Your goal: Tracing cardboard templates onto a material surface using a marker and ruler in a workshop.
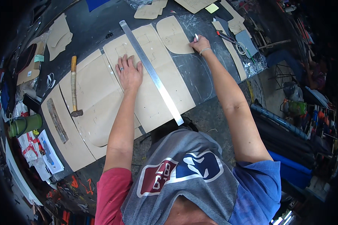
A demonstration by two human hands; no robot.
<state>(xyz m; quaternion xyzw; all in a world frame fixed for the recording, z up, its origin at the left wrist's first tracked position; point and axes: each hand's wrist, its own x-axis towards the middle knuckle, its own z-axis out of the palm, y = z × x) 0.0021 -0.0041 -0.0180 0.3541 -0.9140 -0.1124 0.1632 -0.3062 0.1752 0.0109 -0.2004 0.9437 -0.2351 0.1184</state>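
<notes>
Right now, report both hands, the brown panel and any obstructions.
Left hand open, palm down on brown card panel. Right hand pinching white chalk-like stick beside rounded card piece. Steel ruler lengthwise over panel, between hands.

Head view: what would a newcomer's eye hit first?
Probably the shiny metal ruler, lying at a slant across the large brown sheets mid-table. Next, the two hands: the left hand spread flat just left of the ruler, the right hand holding a small white stick beside the rounded brown piece. Then the wooden-handled hammer, lying on the sheets further left.
</notes>
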